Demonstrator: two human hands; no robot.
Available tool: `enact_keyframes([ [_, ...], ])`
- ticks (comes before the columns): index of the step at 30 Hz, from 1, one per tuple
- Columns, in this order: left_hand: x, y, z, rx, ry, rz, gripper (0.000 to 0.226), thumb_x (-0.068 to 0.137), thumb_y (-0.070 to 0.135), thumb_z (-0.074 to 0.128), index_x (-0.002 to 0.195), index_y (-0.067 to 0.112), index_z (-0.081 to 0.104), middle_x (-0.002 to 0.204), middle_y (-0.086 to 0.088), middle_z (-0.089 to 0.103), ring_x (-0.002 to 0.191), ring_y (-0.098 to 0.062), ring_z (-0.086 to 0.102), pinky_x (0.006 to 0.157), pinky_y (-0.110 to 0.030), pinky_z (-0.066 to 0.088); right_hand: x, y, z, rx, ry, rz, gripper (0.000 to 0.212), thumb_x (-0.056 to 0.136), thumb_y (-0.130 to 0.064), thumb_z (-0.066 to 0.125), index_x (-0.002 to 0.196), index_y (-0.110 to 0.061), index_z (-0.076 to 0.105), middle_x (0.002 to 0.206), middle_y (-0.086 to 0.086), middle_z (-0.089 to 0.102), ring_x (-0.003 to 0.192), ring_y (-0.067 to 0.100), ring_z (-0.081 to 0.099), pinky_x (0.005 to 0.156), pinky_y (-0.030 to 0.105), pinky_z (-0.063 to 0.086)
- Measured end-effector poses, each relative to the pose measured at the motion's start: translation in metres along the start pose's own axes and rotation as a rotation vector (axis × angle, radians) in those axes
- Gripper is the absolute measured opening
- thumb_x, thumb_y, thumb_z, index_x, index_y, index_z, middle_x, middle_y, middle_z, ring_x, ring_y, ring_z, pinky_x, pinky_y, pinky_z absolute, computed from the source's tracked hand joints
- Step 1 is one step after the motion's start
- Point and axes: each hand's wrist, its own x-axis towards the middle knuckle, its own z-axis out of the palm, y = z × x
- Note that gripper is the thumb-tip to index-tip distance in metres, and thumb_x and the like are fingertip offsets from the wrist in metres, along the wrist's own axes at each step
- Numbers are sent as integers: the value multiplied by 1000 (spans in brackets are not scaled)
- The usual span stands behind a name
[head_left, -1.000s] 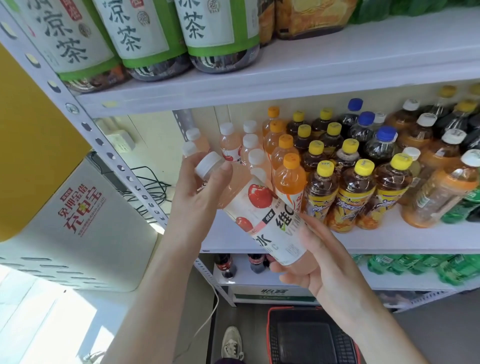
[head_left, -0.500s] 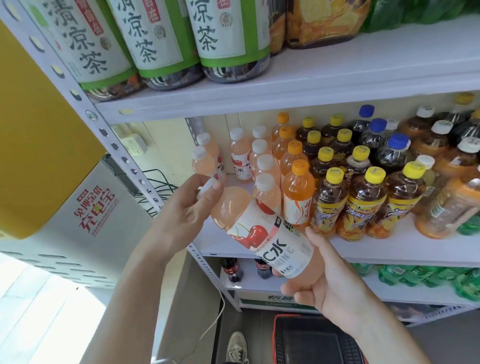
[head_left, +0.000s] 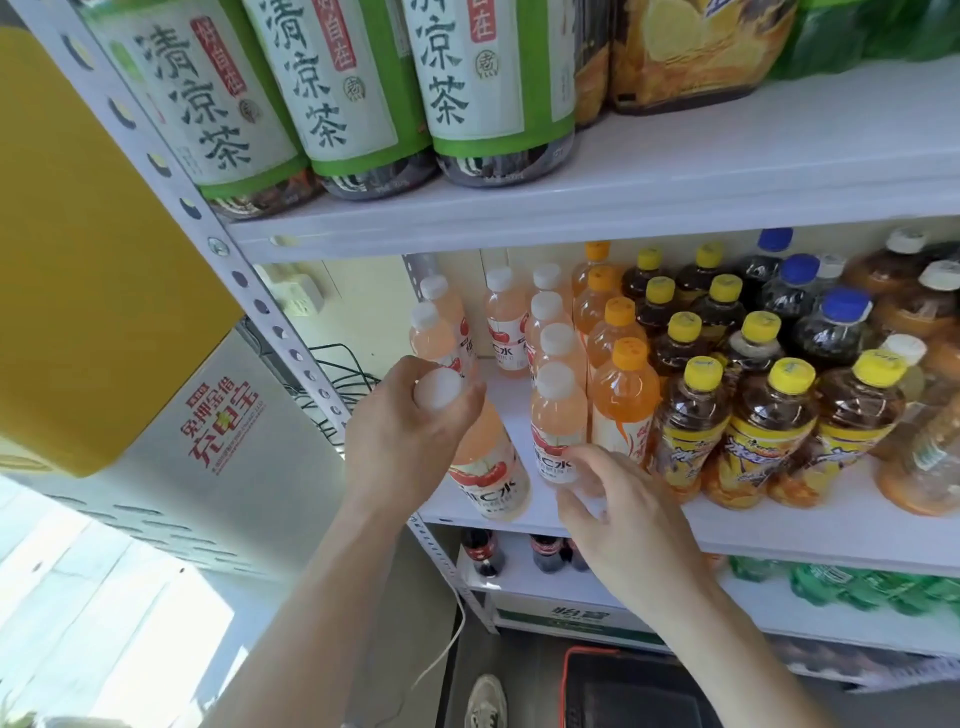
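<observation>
The left hand reaches up from below, forearm raised and wrist bent. Its fingers and thumb are curled round the white cap and neck of a cherry vitamin C water bottle. The right hand hovers lower and to the right, palm down, fingers loosely bent and holding nothing. Its fingertips lie at the foot of the neighbouring pink bottle, though blur hides whether they touch it.

Half a second ago the cherry vitamin C water bottle was tilted in mid-air in front of the shelving, with the right hand cupping its base and the left hand at its cap. Now it stands nearly upright at the front left corner of the middle shelf, and the right hand has let go of it.

The middle shelf holds files of bottles: pink drinks with white caps, then orange drinks with orange caps, dark teas with yellow caps, and dark blue-capped bottles. The upper shelf bears large green-labelled herbal tea bottles. The shelf below carries cola bottles and green bottles. A black shopping basket with a red rim sits on the floor.
</observation>
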Motion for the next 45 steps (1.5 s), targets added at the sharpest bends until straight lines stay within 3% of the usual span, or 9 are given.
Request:
enact_keyframes([
  [6,45,-34,39,72,35,-103,41,83,53,66,111,24,60,89,11,60,84,-19,58,70,-31,41,37,-12,-8,-201,144,-230,38,86,-12,67,123,-7,58,121,8,58,105,28,56,88,36,49],
  [12,85,-66,68,85,39,-233,42,85,50,66,111,18,61,97,2,66,92,-26,63,71,-30,39,71,-10,7,-355,24,-248,59,91,-17,59,145,-6,37,151,11,34,137,28,35,112,32,32],
  [21,118,-73,77,130,37,-264,49,88,40,68,124,10,55,114,-10,62,103,-31,60,72,-33,36,74,-1,17,-585,52,-292,61,83,-13,66,138,6,46,139,22,47,132,36,42,114,41,35],
  [25,121,-75,76,187,-10,-181,52,91,35,67,132,8,50,124,-14,58,113,-33,56,80,-32,35,67,2,21,-606,108,-292,70,73,-11,79,133,12,50,139,28,50,131,40,48,111,46,35],
  [29,119,-75,76,216,-34,-122,49,94,32,63,133,7,47,124,-16,55,115,-36,54,90,-40,40,66,9,26,-468,84,-275,72,82,-12,72,144,3,38,153,19,35,141,35,36,110,35,31],
  [34,122,-76,68,318,-97,-106,51,95,32,60,137,9,44,127,-17,51,118,-37,51,93,-44,42,72,6,31,-342,136,-237,57,84,-8,68,137,0,49,144,15,44,132,32,42,100,33,46],
  [38,122,-64,64,443,-112,-135,63,90,38,64,141,11,39,134,-17,44,126,-37,41,97,-46,41,80,2,34,-300,258,-219,36,88,-10,66,121,-1,61,129,15,55,121,32,51,100,34,45],
  [41,118,-46,72,493,28,124,57,88,27,64,140,15,43,137,-12,44,125,-34,41,91,-46,43,84,2,36,-253,333,-210,26,87,-11,70,110,-1,67,120,15,62,111,34,56,94,37,49],
  [45,143,-14,113,389,-197,343,54,91,14,56,144,16,45,147,-9,42,131,-30,41,103,-37,36,90,2,35,-233,403,-186,19,78,-6,78,95,-7,70,108,8,67,95,33,59,79,38,52],
])
